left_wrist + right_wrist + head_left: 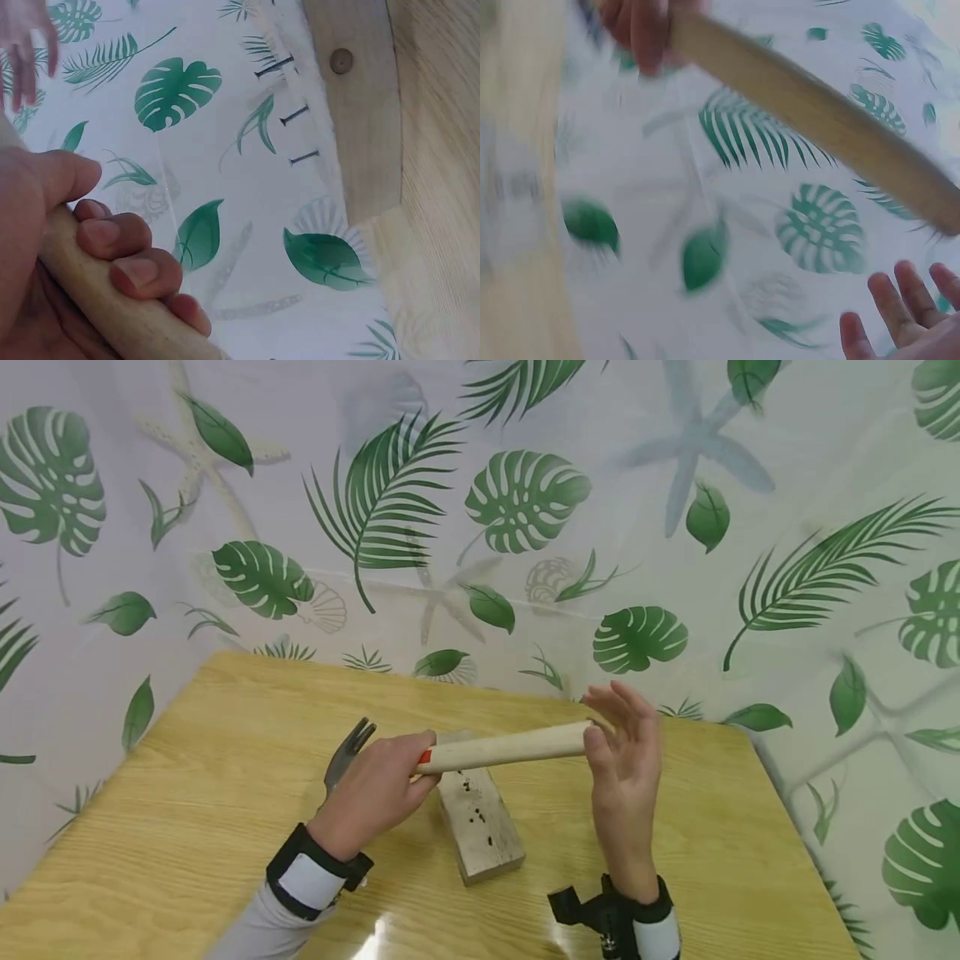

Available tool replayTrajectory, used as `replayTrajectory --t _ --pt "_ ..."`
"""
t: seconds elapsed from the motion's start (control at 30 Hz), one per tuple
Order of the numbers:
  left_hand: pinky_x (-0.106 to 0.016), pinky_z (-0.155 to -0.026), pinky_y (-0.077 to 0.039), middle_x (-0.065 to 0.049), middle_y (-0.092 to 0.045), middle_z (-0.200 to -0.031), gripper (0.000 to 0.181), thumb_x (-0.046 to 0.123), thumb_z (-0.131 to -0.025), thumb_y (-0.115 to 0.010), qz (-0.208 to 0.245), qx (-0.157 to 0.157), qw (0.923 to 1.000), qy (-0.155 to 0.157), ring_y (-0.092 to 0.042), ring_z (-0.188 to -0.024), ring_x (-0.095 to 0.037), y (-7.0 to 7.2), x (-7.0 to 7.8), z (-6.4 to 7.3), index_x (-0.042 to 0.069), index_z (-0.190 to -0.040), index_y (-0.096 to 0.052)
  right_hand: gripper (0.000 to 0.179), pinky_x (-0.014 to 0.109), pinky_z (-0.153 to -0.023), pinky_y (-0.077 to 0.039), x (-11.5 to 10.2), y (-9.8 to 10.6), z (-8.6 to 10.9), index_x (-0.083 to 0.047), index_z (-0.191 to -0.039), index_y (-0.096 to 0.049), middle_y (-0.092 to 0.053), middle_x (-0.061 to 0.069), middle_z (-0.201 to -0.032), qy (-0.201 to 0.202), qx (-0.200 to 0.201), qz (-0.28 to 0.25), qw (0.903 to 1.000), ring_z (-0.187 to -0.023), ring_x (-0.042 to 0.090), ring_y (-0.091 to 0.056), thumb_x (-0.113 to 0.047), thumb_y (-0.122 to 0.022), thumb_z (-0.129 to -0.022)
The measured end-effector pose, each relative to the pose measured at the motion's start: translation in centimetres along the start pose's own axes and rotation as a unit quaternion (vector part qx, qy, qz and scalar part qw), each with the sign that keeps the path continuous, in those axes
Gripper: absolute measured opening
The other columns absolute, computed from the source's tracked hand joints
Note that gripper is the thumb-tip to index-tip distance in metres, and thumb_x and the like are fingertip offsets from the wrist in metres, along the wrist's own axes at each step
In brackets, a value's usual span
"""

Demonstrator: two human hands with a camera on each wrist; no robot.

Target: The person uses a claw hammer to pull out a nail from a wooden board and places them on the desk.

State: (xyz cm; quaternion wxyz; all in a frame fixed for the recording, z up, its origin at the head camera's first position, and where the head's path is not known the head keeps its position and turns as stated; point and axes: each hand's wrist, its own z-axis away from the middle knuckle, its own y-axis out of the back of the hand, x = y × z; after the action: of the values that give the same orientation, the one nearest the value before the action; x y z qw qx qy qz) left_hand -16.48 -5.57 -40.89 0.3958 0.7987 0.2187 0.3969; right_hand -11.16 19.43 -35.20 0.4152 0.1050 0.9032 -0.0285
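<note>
My left hand (pixel 378 785) grips a claw hammer by the upper handle, close to its dark metal head (pixel 348 756). The pale wooden handle (pixel 510 749) points right, raised over the table, with a red mark beside my fingers. At its free end is my right hand (pixel 626 760), fingers spread and palm turned toward the handle. In the right wrist view the fingertips (pixel 889 292) show apart from the handle. Below the hammer lies a wooden block (pixel 491 852). Several nails (pixel 294 115) stick up from it in the left wrist view. The hammer's handle hides its far part.
The block rests on a yellow wood-grain table (pixel 225 777). Behind the table hangs a pale cloth (pixel 420 635) printed with green leaves, shells and starfish. Both wrists wear black straps with camera mounts (pixel 600 914).
</note>
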Motion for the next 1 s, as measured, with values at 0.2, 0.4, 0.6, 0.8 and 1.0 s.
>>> replayTrajectory --t 0.2,0.4,0.6,0.8,1.0 --pt "-0.022 -0.051 -0.035 0.007 -0.033 -0.071 0.025 0.016 -0.099 -0.064 0.073 -0.038 0.9966 0.010 -0.041 -0.060 -0.008 0.0 1.2 0.0 0.017 -0.084 -0.043 0.065 0.046 -0.117 -0.034 1.6 -2.3 0.6 -0.004 -0.151 -0.040 -0.061 0.010 -0.138 -0.072 -0.068 -0.227 0.9689 -0.133 0.029 -0.055 -0.041 -0.061 -0.102" --pt "-0.021 -0.053 -0.038 0.006 -0.037 -0.074 0.022 0.013 -0.096 -0.067 0.087 -0.055 0.9939 -0.041 -0.043 -0.063 -0.009 -1.0 3.1 0.1 0.014 -0.090 -0.046 0.020 0.045 -0.098 -0.052 0.6 -4.5 1.2 -0.006 -0.099 -0.056 -0.067 0.005 -0.086 -0.051 -0.026 -0.305 0.9505 -0.095 0.024 -0.070 -0.013 -0.042 -0.110" --pt "-0.020 -0.057 -0.038 0.006 -0.042 -0.076 0.019 0.016 -0.097 -0.068 0.075 -0.042 0.9911 -0.102 -0.044 -0.065 -0.009 -1.8 4.8 0.3 0.012 -0.095 -0.050 0.044 0.027 -0.055 -0.043 -1.2 -5.1 1.2 -0.009 -0.067 -0.030 -0.031 0.000 -0.054 -0.005 0.066 -0.339 0.9384 -0.049 0.014 -0.035 -0.012 -0.032 -0.111" --pt "-0.018 -0.074 -0.046 0.005 -0.053 -0.098 0.026 0.031 -0.102 -0.063 0.126 -0.065 0.9741 -0.176 -0.051 -0.086 -0.007 -1.0 5.8 0.8 0.014 -0.121 -0.057 0.049 0.024 -0.036 -0.026 -3.6 -4.1 1.4 -0.010 -0.060 -0.024 -0.025 -0.003 -0.046 0.075 0.073 -0.345 0.9329 -0.038 0.007 -0.026 -0.006 -0.030 -0.108" --pt "-0.039 -0.102 -0.050 -0.003 -0.057 -0.133 0.033 0.016 -0.106 -0.051 0.144 0.020 0.9825 -0.117 -0.053 -0.125 -0.018 -0.3 2.3 -0.3 0.011 -0.138 -0.056 0.047 0.021 -0.031 -0.023 -5.5 -1.9 0.8 -0.009 -0.060 -0.023 -0.024 -0.004 -0.046 0.109 0.067 -0.337 0.9327 -0.035 0.005 -0.026 0.000 -0.027 -0.105"
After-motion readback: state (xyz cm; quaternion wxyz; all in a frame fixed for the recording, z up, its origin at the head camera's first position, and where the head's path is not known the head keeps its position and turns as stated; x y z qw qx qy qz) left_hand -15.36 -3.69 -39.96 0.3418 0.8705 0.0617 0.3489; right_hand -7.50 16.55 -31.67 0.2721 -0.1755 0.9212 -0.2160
